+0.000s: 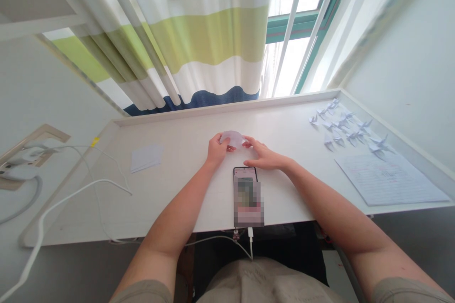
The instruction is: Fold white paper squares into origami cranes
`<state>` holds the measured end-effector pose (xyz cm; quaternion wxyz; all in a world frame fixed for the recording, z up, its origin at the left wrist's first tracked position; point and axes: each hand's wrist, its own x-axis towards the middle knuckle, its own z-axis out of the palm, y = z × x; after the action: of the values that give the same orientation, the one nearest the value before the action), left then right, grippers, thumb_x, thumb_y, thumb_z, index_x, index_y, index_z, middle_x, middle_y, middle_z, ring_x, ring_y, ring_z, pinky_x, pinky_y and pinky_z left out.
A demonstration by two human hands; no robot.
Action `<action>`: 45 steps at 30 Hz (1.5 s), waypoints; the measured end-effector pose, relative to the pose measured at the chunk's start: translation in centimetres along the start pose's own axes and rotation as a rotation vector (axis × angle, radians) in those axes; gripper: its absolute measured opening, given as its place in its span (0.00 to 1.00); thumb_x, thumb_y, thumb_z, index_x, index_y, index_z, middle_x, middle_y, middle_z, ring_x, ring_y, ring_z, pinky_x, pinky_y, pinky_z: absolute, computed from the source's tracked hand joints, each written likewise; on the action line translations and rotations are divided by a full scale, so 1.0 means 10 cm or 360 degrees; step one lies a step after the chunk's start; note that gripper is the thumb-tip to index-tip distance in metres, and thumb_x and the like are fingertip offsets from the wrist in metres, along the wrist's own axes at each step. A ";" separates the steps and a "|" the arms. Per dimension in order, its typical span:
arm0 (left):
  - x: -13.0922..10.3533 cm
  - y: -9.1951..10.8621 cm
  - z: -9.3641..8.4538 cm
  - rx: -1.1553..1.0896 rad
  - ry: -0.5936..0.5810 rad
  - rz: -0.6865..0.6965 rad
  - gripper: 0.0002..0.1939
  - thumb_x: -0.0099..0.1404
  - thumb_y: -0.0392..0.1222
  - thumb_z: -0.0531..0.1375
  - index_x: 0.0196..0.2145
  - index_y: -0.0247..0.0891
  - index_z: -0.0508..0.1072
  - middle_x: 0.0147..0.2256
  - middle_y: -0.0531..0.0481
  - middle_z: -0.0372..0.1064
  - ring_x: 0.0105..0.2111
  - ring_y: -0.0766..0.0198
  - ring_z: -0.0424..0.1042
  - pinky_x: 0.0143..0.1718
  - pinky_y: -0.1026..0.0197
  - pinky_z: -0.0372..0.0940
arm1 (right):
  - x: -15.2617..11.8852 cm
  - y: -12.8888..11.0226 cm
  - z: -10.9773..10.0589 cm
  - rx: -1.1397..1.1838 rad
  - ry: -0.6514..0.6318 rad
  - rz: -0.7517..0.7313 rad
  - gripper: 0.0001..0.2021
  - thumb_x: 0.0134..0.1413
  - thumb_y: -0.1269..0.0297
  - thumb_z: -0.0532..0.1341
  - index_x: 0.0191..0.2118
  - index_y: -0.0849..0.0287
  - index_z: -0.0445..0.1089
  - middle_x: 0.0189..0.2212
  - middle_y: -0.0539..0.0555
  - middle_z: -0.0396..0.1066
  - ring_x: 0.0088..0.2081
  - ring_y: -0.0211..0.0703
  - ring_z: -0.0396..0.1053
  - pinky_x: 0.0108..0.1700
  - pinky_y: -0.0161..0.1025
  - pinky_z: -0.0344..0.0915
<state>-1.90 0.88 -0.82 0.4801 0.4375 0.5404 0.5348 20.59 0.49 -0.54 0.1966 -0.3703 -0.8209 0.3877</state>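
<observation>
l hand (217,149) grip clamped on white paper (232,138), thumb on top; r hand (261,154) palm down, fingers spread at its r edge, grip apart; paper above desk (192,189), beyond phone (245,196).

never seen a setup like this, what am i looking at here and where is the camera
There is no machine here: a person works with two bare hands. The single picture comes from a camera worn on the head, looking forward and down. The left hand grips a small sheet of pale paper, bent into a curve, and the right hand is at its other side. Nearer the body lies a phone, its screen partly pixelated. On the white desk are blank-looking sheets to the left, and folded paper shapes to the right, above a sheet with writing.
</observation>
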 end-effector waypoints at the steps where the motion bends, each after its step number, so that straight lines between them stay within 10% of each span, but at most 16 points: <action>1: 0.00 0.00 0.00 0.0001 0.0000 0.0000 0.10 0.68 0.44 0.68 0.40 0.36 0.74 0.34 0.50 0.78 0.24 0.63 0.78 0.26 0.63 0.73 | 0.00 -0.01 -0.01 -0.0009 -0.0017 0.0009 0.53 0.57 0.52 0.71 0.80 0.49 0.41 0.66 0.66 0.66 0.70 0.68 0.61 0.72 0.71 0.49; 11: 0.02 -0.02 -0.01 -0.0007 -0.0008 0.0049 0.17 0.68 0.51 0.70 0.37 0.35 0.73 0.30 0.51 0.76 0.23 0.64 0.78 0.26 0.64 0.73 | -0.04 -0.01 -0.02 -0.0093 -0.0236 -0.0048 0.70 0.47 0.41 0.77 0.81 0.47 0.28 0.76 0.68 0.49 0.75 0.77 0.48 0.74 0.75 0.43; 21: 0.00 -0.01 0.01 -0.0026 0.0058 0.0085 0.13 0.66 0.47 0.69 0.38 0.37 0.73 0.30 0.52 0.76 0.21 0.65 0.77 0.23 0.65 0.69 | -0.05 0.07 0.08 0.0232 -0.0015 0.0026 0.70 0.49 0.44 0.76 0.80 0.47 0.22 0.75 0.70 0.51 0.74 0.66 0.56 0.73 0.68 0.53; 24: -0.01 0.06 0.02 0.0048 0.0040 0.0104 0.14 0.64 0.46 0.71 0.35 0.36 0.72 0.25 0.54 0.73 0.18 0.66 0.74 0.19 0.68 0.62 | -0.02 0.05 0.12 0.0359 0.0287 0.0069 0.56 0.54 0.45 0.73 0.79 0.50 0.43 0.68 0.66 0.67 0.67 0.61 0.67 0.70 0.65 0.60; 28: -0.05 0.20 0.04 0.0075 -0.0310 0.0111 0.16 0.61 0.48 0.73 0.37 0.35 0.75 0.25 0.52 0.75 0.19 0.65 0.75 0.19 0.67 0.63 | 0.06 -0.04 0.09 0.0663 0.0619 0.0118 0.24 0.56 0.44 0.70 0.49 0.59 0.78 0.45 0.60 0.82 0.49 0.55 0.77 0.58 0.56 0.73; 37: -0.21 0.23 -0.05 0.0049 -0.0665 0.0056 0.24 0.55 0.56 0.77 0.38 0.34 0.78 0.29 0.48 0.78 0.21 0.65 0.76 0.23 0.65 0.68 | -0.04 -0.11 0.09 0.1256 0.0730 0.0216 0.23 0.42 0.44 0.77 0.35 0.60 0.81 0.31 0.55 0.81 0.34 0.46 0.76 0.40 0.43 0.76; 45: -0.22 0.13 -0.10 -0.0085 -0.0553 0.0125 0.14 0.57 0.45 0.72 0.39 0.34 0.83 0.31 0.48 0.79 0.28 0.64 0.76 0.33 0.60 0.75 | -0.03 -0.09 0.14 0.1436 0.0720 0.0224 0.19 0.44 0.50 0.75 0.38 0.56 0.78 0.30 0.53 0.78 0.33 0.46 0.76 0.38 0.47 0.77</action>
<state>-2.59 -1.37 0.60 0.5565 0.5312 0.4172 0.4837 19.56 -0.79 -0.74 0.4832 -0.3775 -0.4817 0.6261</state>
